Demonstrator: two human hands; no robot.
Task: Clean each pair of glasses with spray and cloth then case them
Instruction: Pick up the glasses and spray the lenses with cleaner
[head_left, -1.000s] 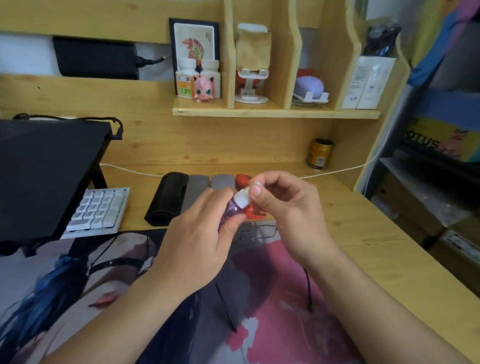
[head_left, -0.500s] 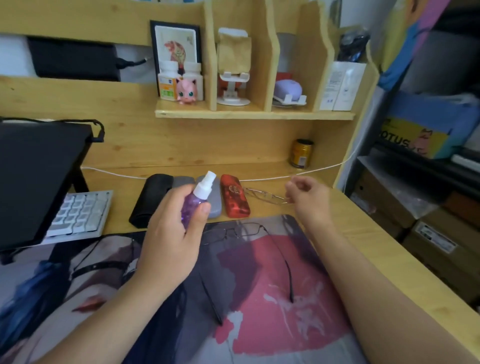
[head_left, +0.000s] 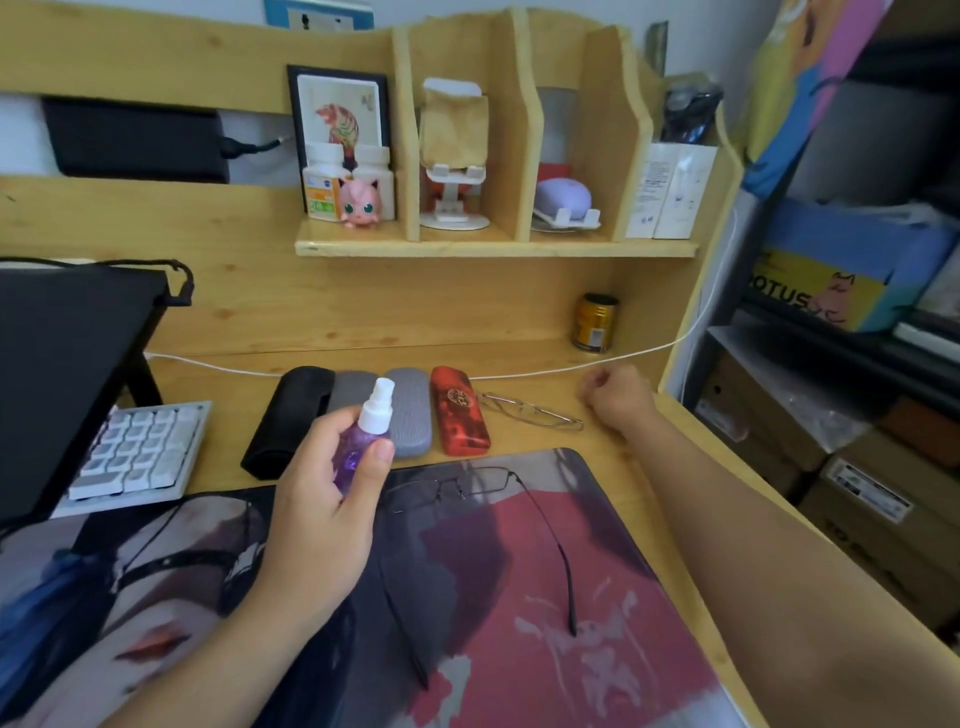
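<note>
Near the tabletop's front edge, thin fragile glasses (head_left: 447, 488); left hand (head_left: 317, 499) grips spray bottle (head_left: 366, 441), right hand (head_left: 615, 400) curled, contents unclear.

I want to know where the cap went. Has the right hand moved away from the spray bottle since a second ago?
Yes. The right hand has left the spray bottle and gone rightward, past the red case and the folded glasses.
</note>
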